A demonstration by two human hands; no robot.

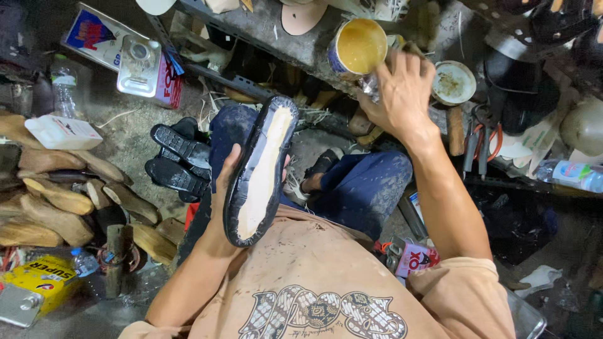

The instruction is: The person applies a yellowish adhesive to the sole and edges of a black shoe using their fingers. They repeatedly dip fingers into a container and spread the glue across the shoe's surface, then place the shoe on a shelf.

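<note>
My left hand point(223, 188) grips a black shoe upper point(260, 169) held sole-side up, its pale insole facing me and ringed by folded black leather. My right hand point(402, 91) reaches to the bench edge, its fingers closed around something small and shiny next to an open tin of yellow glue point(358, 47). What exactly the fingers pinch is hidden. The tin stands tilted on the grey bench point(264, 25).
A pair of black soles point(179, 160) lies on the floor by my knee. Several wooden shoe lasts point(59, 198) are heaped at left, with a white jug point(63, 132) and metal cans point(141, 66). A round lid point(453, 81) and pliers point(483, 141) sit right of the tin.
</note>
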